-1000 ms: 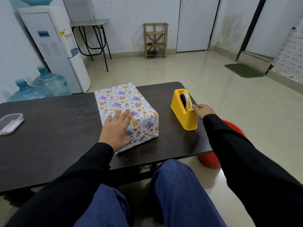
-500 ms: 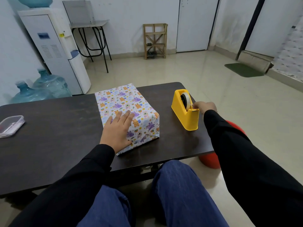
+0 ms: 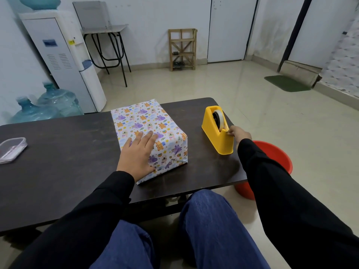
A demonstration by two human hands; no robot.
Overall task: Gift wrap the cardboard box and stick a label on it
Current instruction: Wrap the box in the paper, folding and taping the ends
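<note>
- Paper-wrapped cardboard box [image 3: 155,123] sits near the bench's [image 3: 58,152] front edge; your left hand [image 3: 137,156] presses flat on it, likely pinning the folds.
- Yellow tape dispenser [image 3: 215,138], right edge: your right hand [image 3: 240,133] pinches the tape [image 3: 219,118] at its cutter, probably for sealing.

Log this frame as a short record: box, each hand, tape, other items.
box: cardboard box in cartoon-print wrapping paper, visible faces covered, lying on the dark rectangular table; no label visible
left hand: flat on the box's top, fingers straight
right hand: grip pinched at the cutter of the yellow plastic tape dispenser, apparently on the free end from its tape roll
other: clear plastic lidded container at the table's left edge; red plastic bucket on the floor, right of the table
</note>
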